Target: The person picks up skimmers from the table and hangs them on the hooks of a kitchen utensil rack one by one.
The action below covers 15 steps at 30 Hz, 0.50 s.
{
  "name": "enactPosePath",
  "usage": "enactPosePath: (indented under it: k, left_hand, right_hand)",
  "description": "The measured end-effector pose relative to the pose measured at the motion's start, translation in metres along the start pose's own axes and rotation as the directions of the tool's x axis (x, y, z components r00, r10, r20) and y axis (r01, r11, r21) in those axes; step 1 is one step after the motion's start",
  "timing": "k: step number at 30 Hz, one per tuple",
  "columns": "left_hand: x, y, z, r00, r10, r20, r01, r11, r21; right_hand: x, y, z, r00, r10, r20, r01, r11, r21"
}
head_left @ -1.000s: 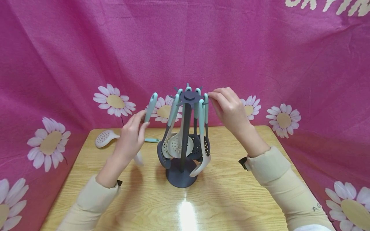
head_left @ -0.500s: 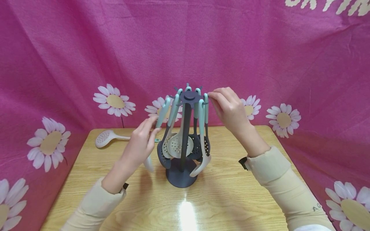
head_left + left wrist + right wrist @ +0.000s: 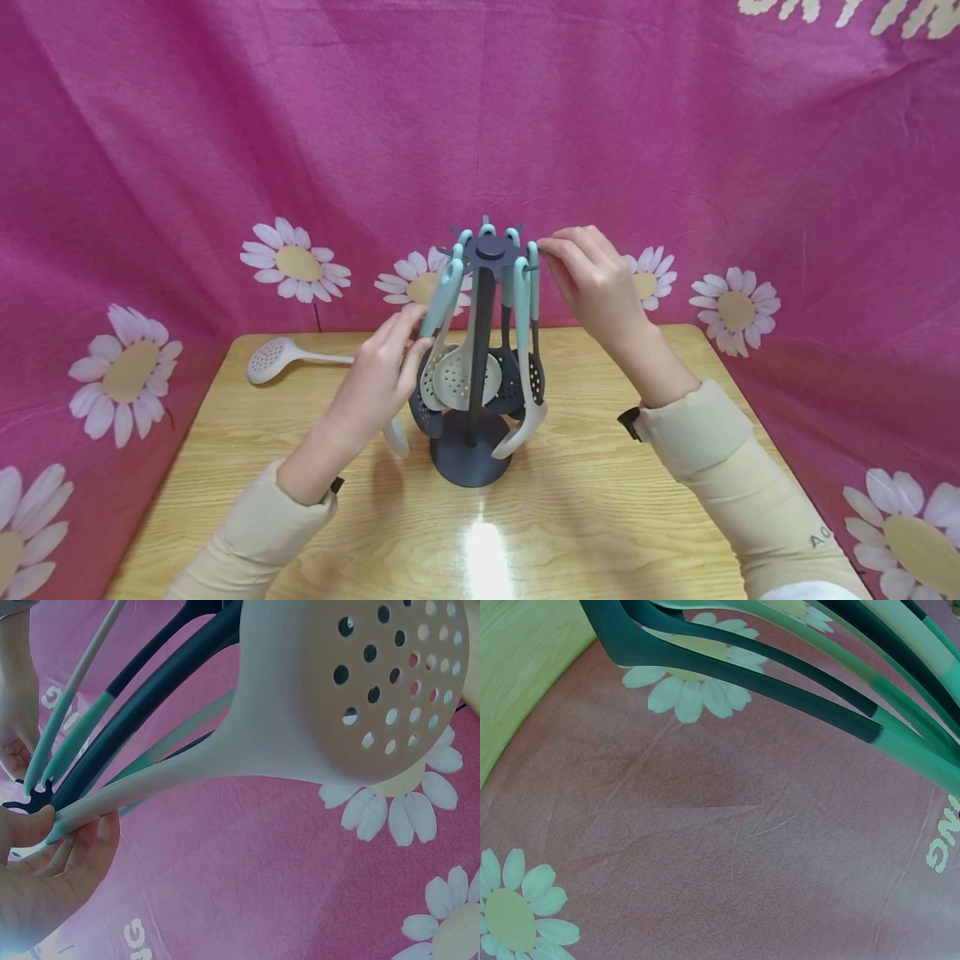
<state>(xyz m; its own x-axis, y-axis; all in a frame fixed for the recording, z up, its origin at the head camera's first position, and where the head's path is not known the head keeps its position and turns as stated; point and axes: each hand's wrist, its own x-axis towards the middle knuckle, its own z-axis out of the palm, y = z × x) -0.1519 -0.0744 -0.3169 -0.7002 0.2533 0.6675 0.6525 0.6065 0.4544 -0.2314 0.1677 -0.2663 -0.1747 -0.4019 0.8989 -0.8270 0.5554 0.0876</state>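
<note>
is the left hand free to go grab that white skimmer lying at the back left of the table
Probably not yet: the left hand grips a teal-handled utensil beside the rack. The path to the white skimmer looks open across bare table, so reach seems no obstacle.

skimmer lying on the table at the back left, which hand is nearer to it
Left. The left hand is just right of the skimmer, gripping a utensil handle; the right hand is beyond the rack.

The wooden table [image 3: 600,517] is showing glossy, glare-catching varnish; the pink backdrop cloth [image 3: 225,125] is looking matt and creased; the utensil rack [image 3: 480,350] and its hanging utensils are looking like smooth plastic (matt, mostly).
</note>
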Motion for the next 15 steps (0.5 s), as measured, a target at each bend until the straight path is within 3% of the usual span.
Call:
enactPosePath:
  k: [15]
  left_hand:
    - [0.0007, 0.0032, 0.0065, 1.0, -0.017, -0.016, 0.017, 0.999, -0.028]
  right_hand:
    - [-0.0001, 0.0003, 0.0008, 1.0, 0.006, 0.005, -0.006, 1.0, 0.006]
